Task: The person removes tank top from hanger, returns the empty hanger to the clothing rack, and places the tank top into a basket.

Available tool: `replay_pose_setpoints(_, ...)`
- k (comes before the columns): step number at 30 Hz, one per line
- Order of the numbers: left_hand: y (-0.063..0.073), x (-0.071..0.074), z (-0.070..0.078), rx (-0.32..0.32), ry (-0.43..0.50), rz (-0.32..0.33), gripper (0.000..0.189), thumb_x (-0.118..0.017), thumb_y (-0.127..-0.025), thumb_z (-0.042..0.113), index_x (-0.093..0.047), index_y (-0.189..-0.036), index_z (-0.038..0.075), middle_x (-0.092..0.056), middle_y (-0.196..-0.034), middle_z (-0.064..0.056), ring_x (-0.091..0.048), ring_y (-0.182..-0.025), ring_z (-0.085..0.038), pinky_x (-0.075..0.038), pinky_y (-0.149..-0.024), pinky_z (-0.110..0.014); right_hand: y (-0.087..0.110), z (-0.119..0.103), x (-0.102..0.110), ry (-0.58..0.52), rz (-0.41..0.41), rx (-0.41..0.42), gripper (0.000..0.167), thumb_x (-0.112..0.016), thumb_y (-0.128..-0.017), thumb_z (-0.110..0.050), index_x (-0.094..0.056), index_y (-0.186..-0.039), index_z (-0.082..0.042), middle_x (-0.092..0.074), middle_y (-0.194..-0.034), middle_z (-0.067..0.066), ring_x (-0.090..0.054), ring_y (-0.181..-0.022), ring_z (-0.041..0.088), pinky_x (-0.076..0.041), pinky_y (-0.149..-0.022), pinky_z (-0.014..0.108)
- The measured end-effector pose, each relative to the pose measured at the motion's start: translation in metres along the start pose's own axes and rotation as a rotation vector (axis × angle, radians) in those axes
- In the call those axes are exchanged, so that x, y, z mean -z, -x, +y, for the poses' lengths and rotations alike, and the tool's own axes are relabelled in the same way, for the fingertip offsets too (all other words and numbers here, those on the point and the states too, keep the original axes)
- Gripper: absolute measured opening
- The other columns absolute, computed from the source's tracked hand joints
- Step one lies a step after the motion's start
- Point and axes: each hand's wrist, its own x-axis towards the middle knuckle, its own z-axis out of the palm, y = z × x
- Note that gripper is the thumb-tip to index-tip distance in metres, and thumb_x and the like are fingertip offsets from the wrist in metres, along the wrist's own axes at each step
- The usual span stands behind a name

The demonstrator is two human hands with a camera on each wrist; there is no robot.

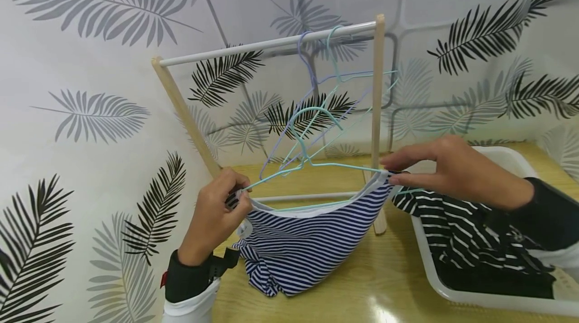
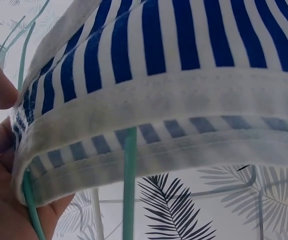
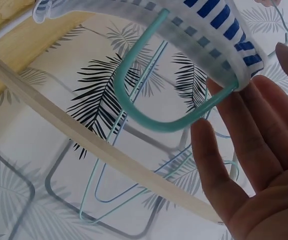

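Note:
A navy-and-white striped top (image 1: 312, 242) with white edging hangs on a mint-green hanger (image 1: 334, 164), its scooped neck sagging between the two shoulders. My left hand (image 1: 217, 207) pinches the top's left shoulder over the hanger arm between thumb and fingers. On the other side, my right hand (image 1: 457, 172) is at the right shoulder, thumb and forefinger apart. In the right wrist view its long fingers (image 3: 214, 170) lie fairly straight against the hanger's curved end, which sticks out past the white edging. The left wrist view shows the striped cloth (image 2: 154, 45) close up, with the hanger running under it.
Behind the top stands a small rack with wooden posts (image 1: 379, 92) and a white rail (image 1: 271, 43); a purple hanger (image 1: 302, 57) and another mint hanger (image 1: 331, 51) hang there. A white basket (image 1: 434, 283) with black-and-white striped clothing (image 1: 457, 227) sits at right on the wooden table (image 1: 353, 288).

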Motion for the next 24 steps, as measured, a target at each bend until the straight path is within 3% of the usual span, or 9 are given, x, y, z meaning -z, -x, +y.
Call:
replay_pose_setpoints(9,0.000,-0.003,-0.001,0.021,0.028,-0.027,0.013,-0.053,-0.085,0.003,-0.060,-0.095,0.007,-0.053,-0.084,-0.002,-0.041,-0.065,-0.008,-0.035,-0.058,-0.023,0.005,0.001,-0.004,-0.012,0.043,0.041,0.033,-0.081,-0.068,0.003,-0.076,-0.095,-0.016,-0.072,-0.088,-0.010,-0.066,-0.076,0.002,-0.048,-0.065,0.012)
replay_pose_setpoints(19,-0.002,-0.004,0.002,0.013,0.043,-0.076,0.011,-0.054,-0.090,0.003,-0.060,-0.099,0.007,-0.057,-0.091,-0.002,-0.051,-0.075,-0.010,-0.040,-0.058,-0.021,0.010,0.005,-0.001,0.016,0.086,0.052,0.036,-0.082,-0.065,0.004,-0.075,-0.092,-0.020,-0.071,-0.088,-0.011,-0.065,-0.074,0.000,-0.048,-0.065,0.012)
replay_pose_setpoints(24,0.002,-0.002,-0.002,-0.015,0.031,-0.060,0.009,-0.055,-0.094,0.004,-0.060,-0.101,0.007,-0.056,-0.091,-0.003,-0.049,-0.074,-0.009,-0.041,-0.058,-0.022,0.013,0.007,-0.001,0.026,0.111,0.051,0.035,-0.081,-0.066,0.005,-0.075,-0.091,-0.018,-0.071,-0.087,-0.010,-0.065,-0.073,0.002,-0.048,-0.064,0.012)
